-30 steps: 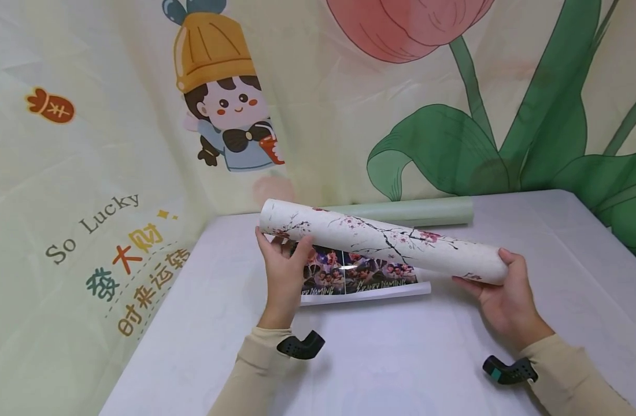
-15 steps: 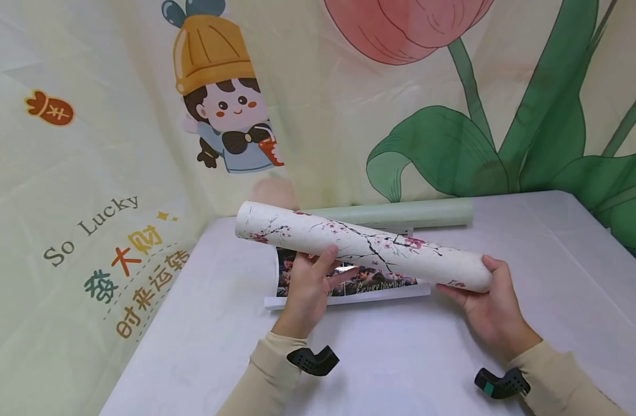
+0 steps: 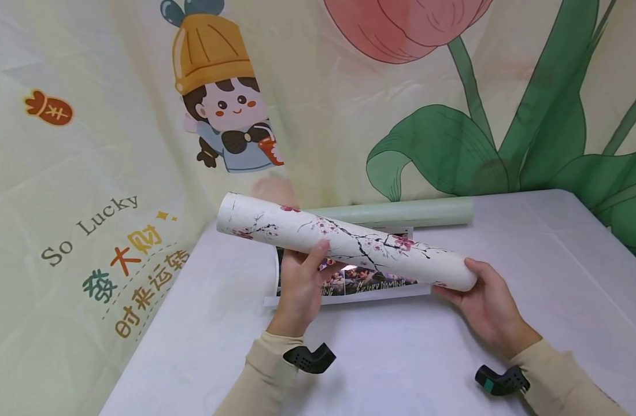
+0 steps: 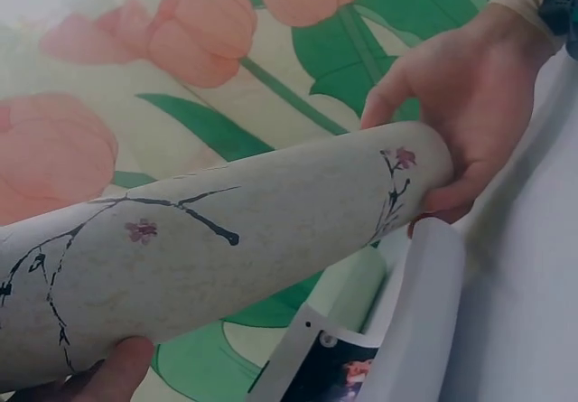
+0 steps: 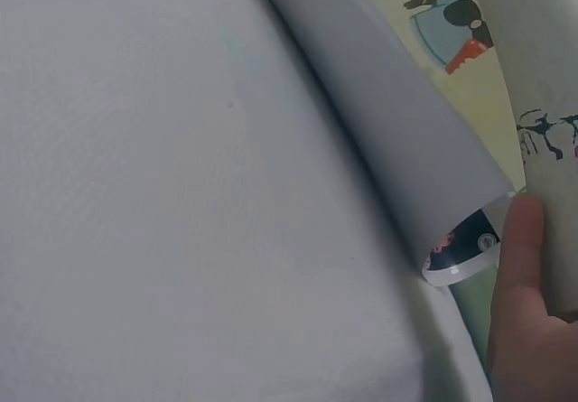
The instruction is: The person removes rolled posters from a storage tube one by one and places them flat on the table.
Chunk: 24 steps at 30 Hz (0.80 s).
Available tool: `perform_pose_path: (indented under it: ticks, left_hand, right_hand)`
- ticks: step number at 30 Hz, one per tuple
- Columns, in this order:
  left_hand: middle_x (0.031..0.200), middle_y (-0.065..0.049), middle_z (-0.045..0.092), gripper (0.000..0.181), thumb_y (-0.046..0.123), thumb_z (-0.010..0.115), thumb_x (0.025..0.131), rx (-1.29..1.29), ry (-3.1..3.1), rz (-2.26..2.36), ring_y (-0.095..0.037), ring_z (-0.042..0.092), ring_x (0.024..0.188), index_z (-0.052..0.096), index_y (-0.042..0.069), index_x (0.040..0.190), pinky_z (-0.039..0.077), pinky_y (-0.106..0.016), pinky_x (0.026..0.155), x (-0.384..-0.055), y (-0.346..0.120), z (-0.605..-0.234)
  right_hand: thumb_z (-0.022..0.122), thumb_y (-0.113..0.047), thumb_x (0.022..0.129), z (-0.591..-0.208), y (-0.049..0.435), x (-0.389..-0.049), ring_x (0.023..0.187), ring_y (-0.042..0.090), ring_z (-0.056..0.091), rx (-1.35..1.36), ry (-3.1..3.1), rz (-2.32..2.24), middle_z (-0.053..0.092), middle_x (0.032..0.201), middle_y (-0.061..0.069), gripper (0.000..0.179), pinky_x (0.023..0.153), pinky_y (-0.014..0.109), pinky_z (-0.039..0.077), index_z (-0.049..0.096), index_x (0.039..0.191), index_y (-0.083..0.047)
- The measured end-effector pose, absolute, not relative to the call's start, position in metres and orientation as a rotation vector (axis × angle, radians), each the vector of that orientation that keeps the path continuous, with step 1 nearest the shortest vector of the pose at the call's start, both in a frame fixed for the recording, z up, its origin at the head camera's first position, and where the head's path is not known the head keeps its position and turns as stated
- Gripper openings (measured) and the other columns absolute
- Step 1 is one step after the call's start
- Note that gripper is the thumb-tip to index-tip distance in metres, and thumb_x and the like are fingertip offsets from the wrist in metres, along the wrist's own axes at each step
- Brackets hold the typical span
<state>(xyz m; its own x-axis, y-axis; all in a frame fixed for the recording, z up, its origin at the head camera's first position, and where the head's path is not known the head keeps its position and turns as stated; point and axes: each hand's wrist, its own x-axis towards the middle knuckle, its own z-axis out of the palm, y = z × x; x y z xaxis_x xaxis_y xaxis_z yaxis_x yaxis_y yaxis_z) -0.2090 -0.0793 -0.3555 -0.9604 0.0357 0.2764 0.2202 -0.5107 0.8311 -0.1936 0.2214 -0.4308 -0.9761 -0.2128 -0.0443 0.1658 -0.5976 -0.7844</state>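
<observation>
A white wallpaper roll point(image 3: 349, 237) printed with dark branches and red-pink blossoms is held above the table, its left end higher than its right. My left hand point(image 3: 299, 289) holds it from below, left of its middle, thumb on the near side and the other fingers partly hidden behind. At the lower right end, my right hand point(image 3: 492, 309) grips the roll between thumb and fingers. In the left wrist view, the right hand point(image 4: 479, 104) is around the roll's end. Behind and below the roll lies a glossy dark poster point(image 3: 383, 282), partly covered by it.
A pale green roll point(image 3: 406, 212) lies along the table's back edge. The poster's near edge curls up into a white strip point(image 3: 375, 296). A white cloth covers the table point(image 3: 401, 358), and a printed curtain point(image 3: 323, 115) hangs behind.
The wallpaper roll has shifted left, and its left end has risen lately. My left hand has slid from near that end toward the middle; my right hand has moved left with the roll.
</observation>
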Motion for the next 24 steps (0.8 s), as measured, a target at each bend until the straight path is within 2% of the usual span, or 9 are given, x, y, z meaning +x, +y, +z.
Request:
perform_pose_path:
  ticks: [11,17,20,24]
  left_hand:
    - [0.132,-0.018,0.037,0.063,0.004,0.064,0.086,-0.494,-1.532,-2.542,-0.038,0.047,0.117,0.027,0.016,0.137,0.046,-0.055,0.084,-0.206,-0.083,-0.346]
    - [0.132,-0.018,0.037,0.062,0.008,0.064,0.087,-0.465,-1.549,-2.526,-0.038,0.047,0.117,0.027,0.015,0.136,0.046,-0.055,0.084,-0.206,-0.087,-0.343]
    - [0.132,-0.017,0.037,0.06,0.012,0.064,0.088,-0.412,-1.538,-2.547,-0.037,0.047,0.117,0.028,0.014,0.136,0.046,-0.055,0.084,-0.208,-0.09,-0.344]
    - [0.133,-0.017,0.037,0.059,0.015,0.063,0.089,-0.394,-1.515,-2.59,-0.037,0.047,0.118,0.027,0.014,0.136,0.046,-0.055,0.085,-0.21,-0.094,-0.345]
  right_hand:
    - [0.031,-0.04,0.1,-0.435,0.224,-0.196,0.133,0.031,0.025,-0.045,1.247,-2.619,0.015,0.147,0.013,0.057,0.099,0.046,0.036,0.012,0.143,-0.008]
    - [0.031,-0.035,0.101,-0.436,0.225,-0.195,0.132,0.029,0.031,-0.069,1.196,-2.661,0.016,0.148,0.013,0.055,0.1,0.047,0.035,0.014,0.143,-0.004]
    - [0.035,-0.029,0.101,-0.438,0.227,-0.195,0.128,0.026,0.038,-0.113,1.164,-2.666,0.021,0.148,0.012,0.052,0.101,0.046,0.033,0.018,0.144,-0.003]
    - [0.041,-0.023,0.1,-0.438,0.23,-0.196,0.123,0.024,0.046,-0.162,1.173,-2.636,0.034,0.144,0.009,0.047,0.1,0.044,0.035,0.03,0.142,-0.005]
